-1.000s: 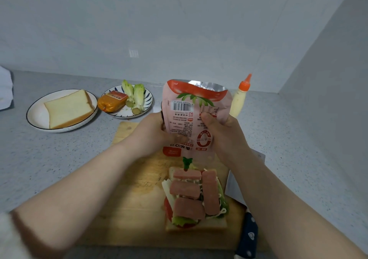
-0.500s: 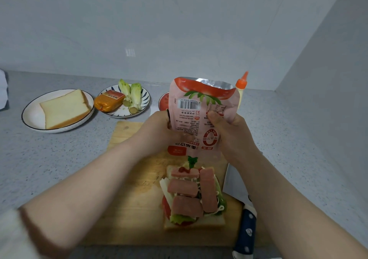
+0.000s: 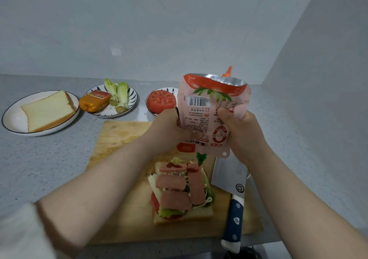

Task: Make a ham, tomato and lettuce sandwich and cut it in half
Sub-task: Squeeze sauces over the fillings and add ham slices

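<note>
Both hands, left [image 3: 168, 126] and right [image 3: 242, 134], squeeze an inverted pink ketchup pouch [image 3: 211, 117] over the ham-topped open sandwich [image 3: 180, 191]; the top bread slice [image 3: 47, 110] and halving remain.

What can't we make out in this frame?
Head view:
- Bottle: only its orange tip shows; pouch hides the rest.
- Tomato plate: right side behind left hand and pouch.
- Pouch print: too small to read.
- Dark object: cut off by bottom edge.
</note>
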